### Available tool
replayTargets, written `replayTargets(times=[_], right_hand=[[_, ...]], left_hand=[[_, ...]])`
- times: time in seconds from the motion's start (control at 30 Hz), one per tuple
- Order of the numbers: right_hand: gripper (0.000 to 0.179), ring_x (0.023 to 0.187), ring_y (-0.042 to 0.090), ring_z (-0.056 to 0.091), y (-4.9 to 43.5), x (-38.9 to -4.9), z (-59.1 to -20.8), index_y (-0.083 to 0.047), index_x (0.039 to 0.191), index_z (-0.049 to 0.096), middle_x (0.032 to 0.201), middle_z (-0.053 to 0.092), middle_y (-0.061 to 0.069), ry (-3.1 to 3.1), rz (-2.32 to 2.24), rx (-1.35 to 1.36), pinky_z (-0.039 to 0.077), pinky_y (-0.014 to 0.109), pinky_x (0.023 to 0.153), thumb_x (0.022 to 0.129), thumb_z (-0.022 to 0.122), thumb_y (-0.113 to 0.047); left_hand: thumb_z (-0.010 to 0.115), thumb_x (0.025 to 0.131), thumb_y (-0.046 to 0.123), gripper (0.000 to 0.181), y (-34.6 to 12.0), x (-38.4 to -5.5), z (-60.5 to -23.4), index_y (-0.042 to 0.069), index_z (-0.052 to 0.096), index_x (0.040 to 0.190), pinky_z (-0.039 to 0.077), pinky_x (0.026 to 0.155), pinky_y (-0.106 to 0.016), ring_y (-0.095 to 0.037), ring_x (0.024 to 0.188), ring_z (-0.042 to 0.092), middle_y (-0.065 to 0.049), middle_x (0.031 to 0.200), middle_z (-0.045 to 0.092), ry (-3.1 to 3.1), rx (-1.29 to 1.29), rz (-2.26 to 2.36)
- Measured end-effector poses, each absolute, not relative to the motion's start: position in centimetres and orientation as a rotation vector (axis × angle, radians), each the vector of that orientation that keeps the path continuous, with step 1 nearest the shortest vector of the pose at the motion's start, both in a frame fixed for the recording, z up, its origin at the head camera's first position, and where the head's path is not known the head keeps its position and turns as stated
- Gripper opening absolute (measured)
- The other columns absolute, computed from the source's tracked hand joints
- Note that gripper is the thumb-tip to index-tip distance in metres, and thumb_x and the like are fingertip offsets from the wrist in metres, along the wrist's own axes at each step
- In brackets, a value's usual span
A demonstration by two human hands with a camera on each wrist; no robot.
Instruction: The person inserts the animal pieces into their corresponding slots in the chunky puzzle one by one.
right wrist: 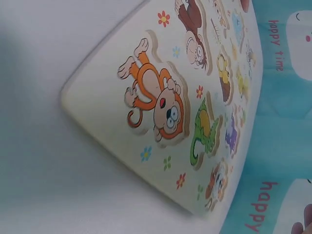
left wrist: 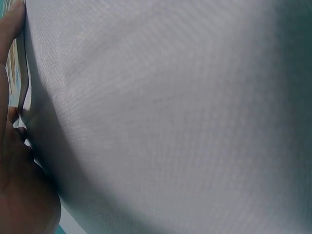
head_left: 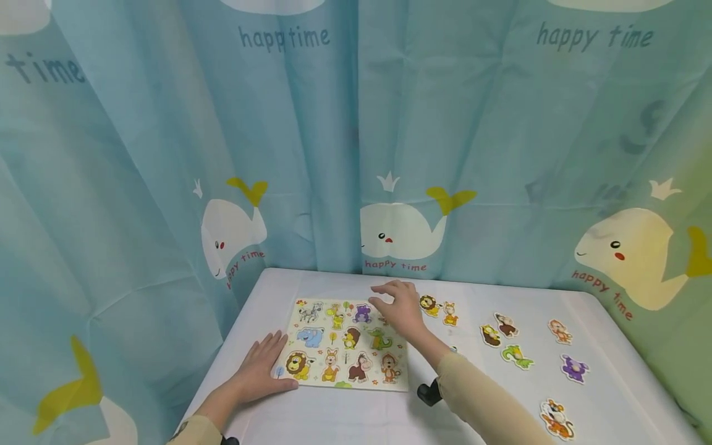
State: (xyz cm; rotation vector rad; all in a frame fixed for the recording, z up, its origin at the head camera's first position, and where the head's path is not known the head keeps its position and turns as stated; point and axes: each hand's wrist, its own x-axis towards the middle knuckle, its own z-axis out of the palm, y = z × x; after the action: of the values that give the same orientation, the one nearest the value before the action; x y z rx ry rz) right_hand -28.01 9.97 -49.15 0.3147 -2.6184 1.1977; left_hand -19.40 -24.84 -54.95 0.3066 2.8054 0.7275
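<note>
A wooden animal puzzle board (head_left: pixel 317 352) lies flat on the white table, its recesses printed with matching animals. My left hand (head_left: pixel 258 371) rests at the board's left edge, fingers spread and thumb along the near left corner. My right hand (head_left: pixel 402 309) hovers over the far right corner, thumb and fingers parted, nothing visible between them. That hand overlaps the tiger recess (right wrist: pixel 217 185) in the head view. The monkey recess (right wrist: pixel 165 102) and crocodile recess (right wrist: pixel 207 129) show clearly in the right wrist view. In the left wrist view, mostly tablecloth fills the frame beside my left hand.
Right of the board lie a lion piece (head_left: pixel 429 305), a kangaroo piece (head_left: pixel 450 314), a hedgehog piece (head_left: pixel 491 335), a gorilla piece (head_left: pixel 506 324) and a crocodile piece (head_left: pixel 517 356). Farther right are monkey (head_left: pixel 559 331), purple animal (head_left: pixel 574 368) and tiger (head_left: pixel 556 419) pieces. A curtain (head_left: pixel 334 123) hangs behind.
</note>
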Motion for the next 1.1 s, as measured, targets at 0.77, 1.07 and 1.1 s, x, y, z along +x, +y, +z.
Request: replayTargets(times=[0.77, 1.07, 1.1], right_hand=[[0.033, 0.124, 0.03, 0.044, 18.9, -25.8, -47.5, -0.013, 0.122, 0.077, 0.126, 0.066, 0.01, -2.527, 1.234, 0.209, 0.039, 0.053, 0.099, 0.093, 0.078, -0.03], [0.036, 0.128, 0.034, 0.042, 22.0, -25.4, -47.6, -0.01, 0.125, 0.074, 0.13, 0.065, 0.014, -2.552, 1.185, 0.13, 0.038, 0.057, 0.1, 0.095, 0.076, -0.029], [0.037, 0.128, 0.035, 0.041, 22.3, -25.4, -47.7, -0.01, 0.126, 0.074, 0.13, 0.064, 0.014, -2.554, 1.175, 0.123, 0.038, 0.058, 0.1, 0.095, 0.076, -0.03]], left_hand=[[0.076, 0.075, 0.07, 0.121, -25.2, -19.3, -55.5, 0.0, 0.027, 0.16, 0.004, 0.124, -0.061, -0.042, 0.154, 0.011, -0.022, 0.167, 0.02, 2.84, 0.344, 0.711], [0.077, 0.075, 0.069, 0.12, -25.1, -19.4, -55.5, 0.0, 0.027, 0.16, 0.004, 0.124, -0.062, -0.043, 0.154, 0.011, -0.023, 0.167, 0.021, 2.829, 0.356, 0.713], [0.077, 0.075, 0.069, 0.12, -25.0, -19.4, -55.5, 0.0, 0.027, 0.16, 0.004, 0.124, -0.062, -0.043, 0.154, 0.011, -0.022, 0.167, 0.021, 2.827, 0.355, 0.715]])
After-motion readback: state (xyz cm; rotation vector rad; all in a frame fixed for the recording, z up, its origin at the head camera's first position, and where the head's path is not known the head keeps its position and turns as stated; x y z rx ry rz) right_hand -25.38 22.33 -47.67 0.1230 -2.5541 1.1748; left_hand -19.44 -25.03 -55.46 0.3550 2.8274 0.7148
